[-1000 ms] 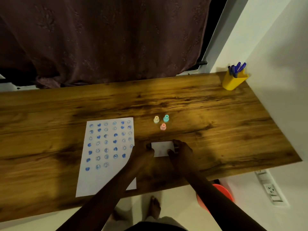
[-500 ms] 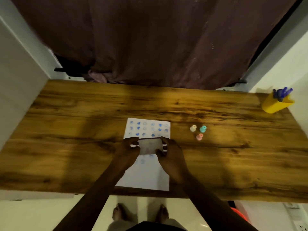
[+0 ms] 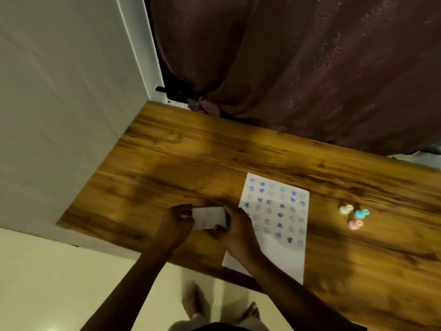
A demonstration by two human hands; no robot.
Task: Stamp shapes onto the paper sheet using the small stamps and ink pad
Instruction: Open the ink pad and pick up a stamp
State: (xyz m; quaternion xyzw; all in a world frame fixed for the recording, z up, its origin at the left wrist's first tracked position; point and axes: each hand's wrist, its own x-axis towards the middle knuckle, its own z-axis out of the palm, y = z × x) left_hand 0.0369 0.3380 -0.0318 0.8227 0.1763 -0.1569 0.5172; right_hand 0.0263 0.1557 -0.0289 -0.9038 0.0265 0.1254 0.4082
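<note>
A white paper sheet [image 3: 274, 223] covered with several rows of blue stamped shapes lies on the wooden table [image 3: 167, 168]. Both hands hold a small white rectangular ink pad case [image 3: 209, 217] just left of the sheet, above the table: my left hand [image 3: 175, 223] grips its left end, my right hand [image 3: 235, 231] its right end and overlaps the sheet's left edge. Three small stamps stand to the right of the sheet: a cream stamp [image 3: 346, 209], a teal stamp [image 3: 361, 213] and a pink stamp [image 3: 355, 225].
A white wall [image 3: 59, 103] bounds the table's left end. A dark maroon curtain [image 3: 286, 68] hangs behind the far edge. The near table edge runs under my forearms, with pale floor and my feet [image 3: 193, 299] below. The picture is motion-blurred.
Both hands carried the white case leftward, from right of the sheet, across it, to its left side. My view swung left, so the yellow pen cup has left the frame.
</note>
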